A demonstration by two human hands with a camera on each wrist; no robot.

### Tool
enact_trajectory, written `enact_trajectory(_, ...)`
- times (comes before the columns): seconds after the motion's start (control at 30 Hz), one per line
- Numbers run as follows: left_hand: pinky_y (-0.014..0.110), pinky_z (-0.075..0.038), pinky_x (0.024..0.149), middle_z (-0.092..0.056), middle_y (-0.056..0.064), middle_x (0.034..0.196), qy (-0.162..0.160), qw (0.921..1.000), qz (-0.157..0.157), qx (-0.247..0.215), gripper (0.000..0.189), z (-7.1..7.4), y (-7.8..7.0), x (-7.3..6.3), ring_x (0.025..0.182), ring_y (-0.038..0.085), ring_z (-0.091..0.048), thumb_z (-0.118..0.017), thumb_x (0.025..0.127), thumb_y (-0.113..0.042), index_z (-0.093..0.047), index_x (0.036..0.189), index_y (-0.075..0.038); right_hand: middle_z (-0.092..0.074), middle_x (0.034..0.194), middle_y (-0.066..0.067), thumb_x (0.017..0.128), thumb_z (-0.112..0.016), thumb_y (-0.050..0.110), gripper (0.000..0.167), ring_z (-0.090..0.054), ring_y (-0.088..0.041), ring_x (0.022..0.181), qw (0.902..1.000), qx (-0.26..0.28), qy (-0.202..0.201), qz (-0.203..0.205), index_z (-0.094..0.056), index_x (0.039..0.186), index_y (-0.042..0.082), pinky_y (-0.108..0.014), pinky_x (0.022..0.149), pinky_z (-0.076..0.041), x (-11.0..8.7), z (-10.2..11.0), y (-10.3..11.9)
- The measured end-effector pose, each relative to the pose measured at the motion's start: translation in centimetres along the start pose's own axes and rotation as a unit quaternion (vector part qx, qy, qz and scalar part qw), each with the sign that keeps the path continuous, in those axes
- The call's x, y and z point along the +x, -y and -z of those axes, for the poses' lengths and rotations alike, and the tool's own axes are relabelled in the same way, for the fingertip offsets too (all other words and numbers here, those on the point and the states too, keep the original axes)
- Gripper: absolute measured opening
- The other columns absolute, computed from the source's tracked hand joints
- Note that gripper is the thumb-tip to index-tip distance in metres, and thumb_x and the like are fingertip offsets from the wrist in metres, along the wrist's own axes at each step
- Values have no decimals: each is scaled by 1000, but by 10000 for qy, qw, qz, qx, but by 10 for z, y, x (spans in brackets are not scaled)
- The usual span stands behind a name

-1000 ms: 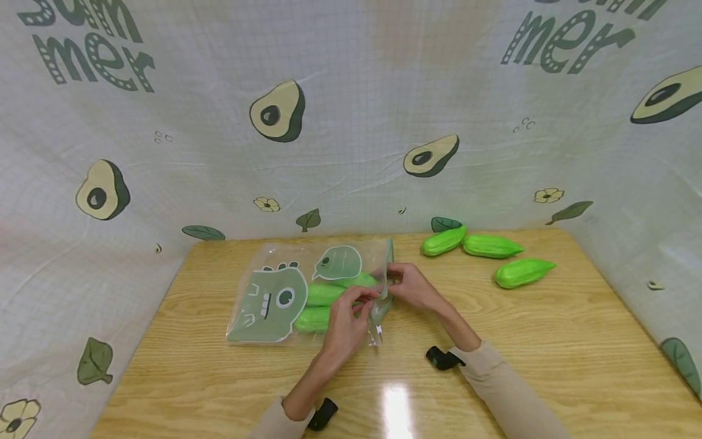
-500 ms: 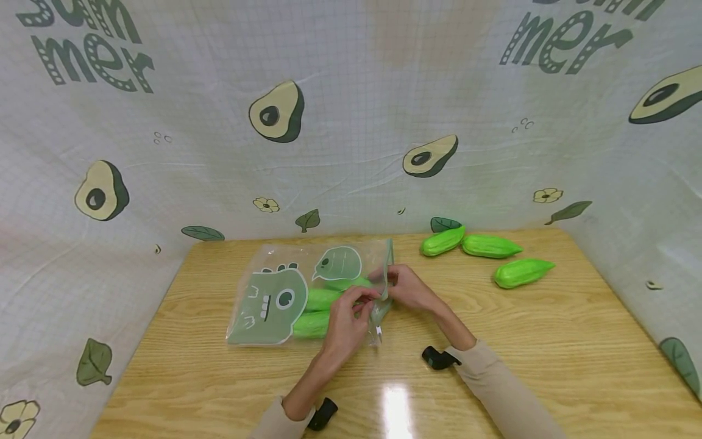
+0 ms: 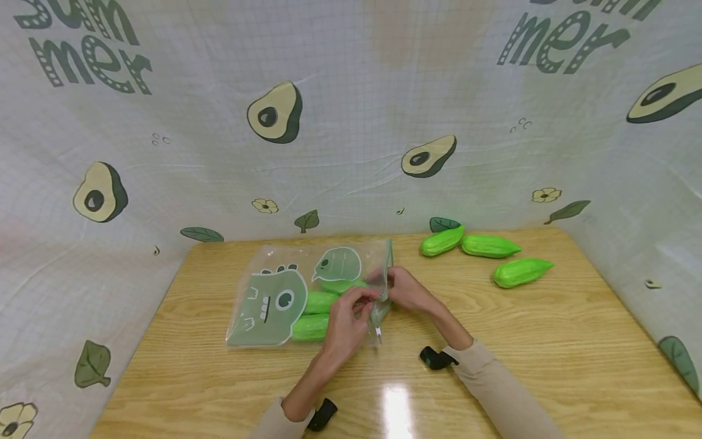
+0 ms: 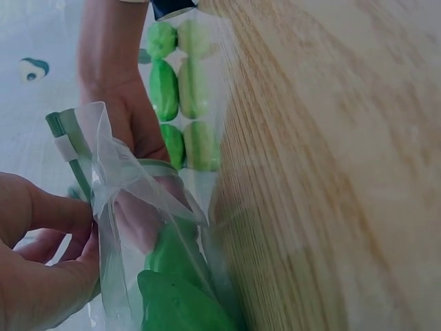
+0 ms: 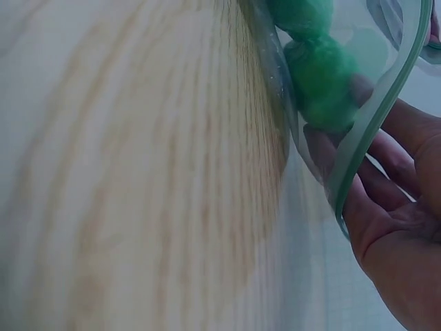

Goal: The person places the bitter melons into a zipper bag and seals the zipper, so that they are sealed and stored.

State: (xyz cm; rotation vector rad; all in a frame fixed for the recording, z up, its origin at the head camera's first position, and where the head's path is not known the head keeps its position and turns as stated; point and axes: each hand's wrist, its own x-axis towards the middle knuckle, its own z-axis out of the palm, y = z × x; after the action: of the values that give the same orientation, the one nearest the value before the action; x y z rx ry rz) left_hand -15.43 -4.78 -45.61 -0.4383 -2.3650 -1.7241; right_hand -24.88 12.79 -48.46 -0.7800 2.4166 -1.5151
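Note:
A clear zip bag (image 3: pixel 258 323) printed with green dinosaurs lies on the wooden table, its mouth facing right. Several green ridged gourds (image 3: pixel 309 327) show through its wall. My left hand (image 3: pixel 347 323) pinches the bag's near edge at the mouth between thumb and fingers; a white slider (image 4: pixel 65 147) sits on the zip strip close by. Through the mouth reaches my right hand (image 3: pixel 408 289), its fingers inside the bag. In the right wrist view, its digits grip the end of a green gourd (image 5: pixel 320 86) from both sides, partly blurred by the plastic.
Three more green gourds lie at the back right of the table: a small one (image 3: pixel 441 241), one beside it (image 3: pixel 490 246) and one nearer (image 3: pixel 521 272). A cloth (image 3: pixel 351 183) printed with avocados stands as a wall behind and at both sides.
My right hand has moved slightly left and deeper into the bag. The uppermost gourd inside has slid left, and those below it have shifted a little nearer. My left hand keeps its place.

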Motion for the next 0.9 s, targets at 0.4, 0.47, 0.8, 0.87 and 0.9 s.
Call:
enact_trajectory(0.4, 29, -61, 84, -69, 15, 102, -95, 9999, 75, -106, 21, -2, -1, -1, 93, 28, -67, -62, 89, 18, -71, 103, 4, -70, 117, -23, 94, -64, -6, 27, -64, -37, 116, 9996, -102, 159, 187, -66, 120, -12, -37, 101, -53, -6, 4, 0)
enact_trajectory(0.47, 28, -60, 84, -69, 15, 102, -106, 9998, 101, -131, 22, -2, -2, -2, 93, 27, -67, -62, 89, 18, -71, 103, 4, -70, 118, -22, 93, -65, -5, 27, -65, -37, 117, 9996, -104, 158, 198, -67, 120, -11, -37, 101, -53, -7, 5, 1)
enact_trajectory(0.8, 28, -60, 85, -68, 15, 103, -120, 9995, 206, -220, 23, -3, -2, -2, 94, 28, -66, -62, 89, 18, -71, 106, 5, -69, 123, -21, 95, -66, 0, 29, -63, -38, 120, 9998, -1, 172, -101, -67, 123, -7, -43, 99, -55, -16, 14, 6)
enact_trajectory(0.87, 28, -60, 85, -67, 15, 103, -125, 9994, 229, -232, 23, -3, -2, -2, 94, 28, -66, -62, 89, 18, -71, 106, 6, -69, 123, -21, 96, -65, 1, 27, -63, -38, 120, 9998, -3, 163, -67, -67, 122, -7, -43, 99, -55, -17, 17, 5)
enact_trajectory(0.9, 28, -60, 85, -67, 15, 103, -133, 9993, 237, -239, 23, -4, -3, -2, 94, 28, -66, -62, 89, 18, -71, 106, 6, -68, 122, -21, 97, -65, 1, 27, -63, -38, 120, 9999, 20, 157, -49, -67, 122, -7, -43, 99, -55, -18, 17, 5)
